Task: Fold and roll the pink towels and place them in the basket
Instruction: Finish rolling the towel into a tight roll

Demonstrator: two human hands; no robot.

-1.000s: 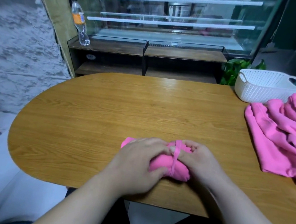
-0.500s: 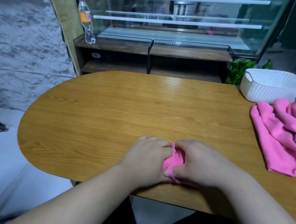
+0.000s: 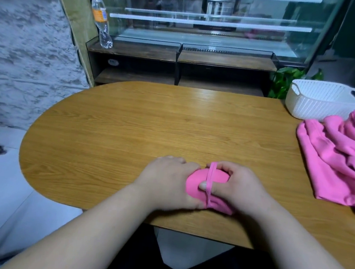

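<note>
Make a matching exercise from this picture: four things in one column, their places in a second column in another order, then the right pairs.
Things
1. rolled pink towel
2. white woven plastic basket
3. heap of loose pink towels
4. clear plastic bottle with orange label

Places
A. on the dark wooden shelf
B. far right corner of the oval wooden table
C. between the left hand and the right hand
D. table's right edge, in front of the basket

Pairs: 1-C, 2-B, 3-D, 4-A
</note>
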